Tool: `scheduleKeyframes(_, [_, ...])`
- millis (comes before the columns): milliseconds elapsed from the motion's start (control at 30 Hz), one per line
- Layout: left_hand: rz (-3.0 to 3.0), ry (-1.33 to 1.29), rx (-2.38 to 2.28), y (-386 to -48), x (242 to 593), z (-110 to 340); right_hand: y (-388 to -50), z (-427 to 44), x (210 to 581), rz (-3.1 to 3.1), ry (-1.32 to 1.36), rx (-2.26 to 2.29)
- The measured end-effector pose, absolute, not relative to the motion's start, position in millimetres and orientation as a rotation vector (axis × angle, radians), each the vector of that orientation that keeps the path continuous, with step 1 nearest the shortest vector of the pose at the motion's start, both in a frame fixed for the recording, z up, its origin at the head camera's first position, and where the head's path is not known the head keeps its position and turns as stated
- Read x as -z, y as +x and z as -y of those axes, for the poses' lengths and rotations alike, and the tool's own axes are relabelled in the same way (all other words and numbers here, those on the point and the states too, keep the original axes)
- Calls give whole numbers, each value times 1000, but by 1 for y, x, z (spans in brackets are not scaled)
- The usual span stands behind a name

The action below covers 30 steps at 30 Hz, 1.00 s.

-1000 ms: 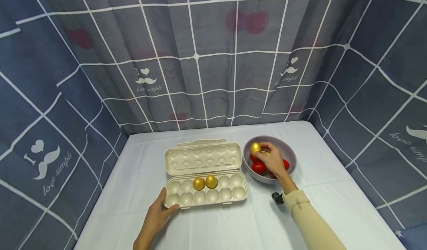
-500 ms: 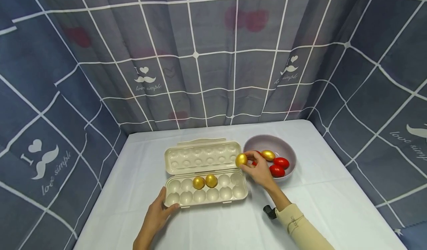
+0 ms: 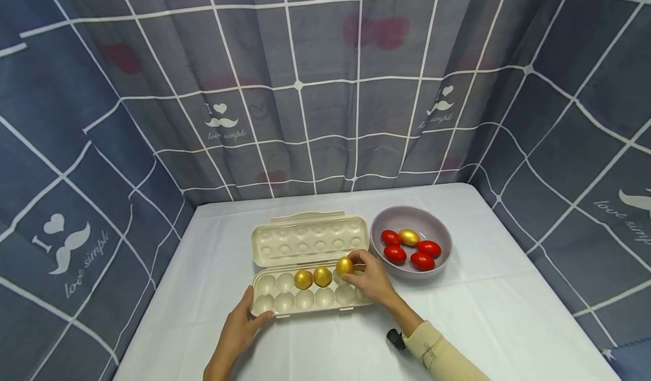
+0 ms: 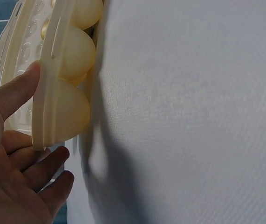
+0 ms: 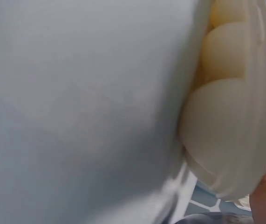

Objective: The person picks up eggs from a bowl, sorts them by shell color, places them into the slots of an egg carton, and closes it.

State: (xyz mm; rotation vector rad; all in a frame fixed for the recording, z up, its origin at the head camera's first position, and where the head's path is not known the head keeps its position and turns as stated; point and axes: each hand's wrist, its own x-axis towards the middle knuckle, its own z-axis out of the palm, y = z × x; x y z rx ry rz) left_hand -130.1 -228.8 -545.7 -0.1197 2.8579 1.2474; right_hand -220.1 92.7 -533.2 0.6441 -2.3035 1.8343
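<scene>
We find the held gold egg [image 3: 344, 265] at the far row of the egg carton [image 3: 304, 300], over or in the fifth cup from the carton's left end; we cannot tell whether it touches the cup. The right hand [image 3: 375, 279] pinches it between thumb and fingers. The left hand [image 3: 238, 327] grips the carton's left end, thumb on the rim.

Risks, in our judgement: the egg's smooth, rounded surface could slip from a fingertip pinch if released high, and roll off the carton. Lowered off-centre, it could knock the seated gold eggs [image 3: 322, 277], since the nearer one sits just beside it. The right hand lies across the carton's right end, so pressing there could tip or shift the tray should the left hand's hold slacken.

Count: two gold eggs seated in the carton, one in hand and one loose gold egg [image 3: 409, 237] in the lilac bowl [image 3: 407, 218] just right of the carton, four altogether. Four red eggs [image 3: 422, 261] share the bowl. We count twelve cups in two rows of six, some partly covered by the right hand. One lid [image 3: 310, 242] lies folded back behind the cups. One white tablecloth [image 3: 325, 347] lies beneath the carton.
</scene>
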Motion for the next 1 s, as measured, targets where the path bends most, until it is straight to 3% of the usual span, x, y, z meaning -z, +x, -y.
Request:
scheduleKeyframes(233, [-2857,-94,-1275,-130,544,229,-229,-92,554,2381,612,-1744])
scheduleKeyframes(500, [-2855,-98,-1273,-130,544,228,-226,-89,555,2521,633,-1399])
scheduleKeyframes(1000, [-2856,-105,-1275,-129,546,229,-224,-84,557,2606,615,-1229])
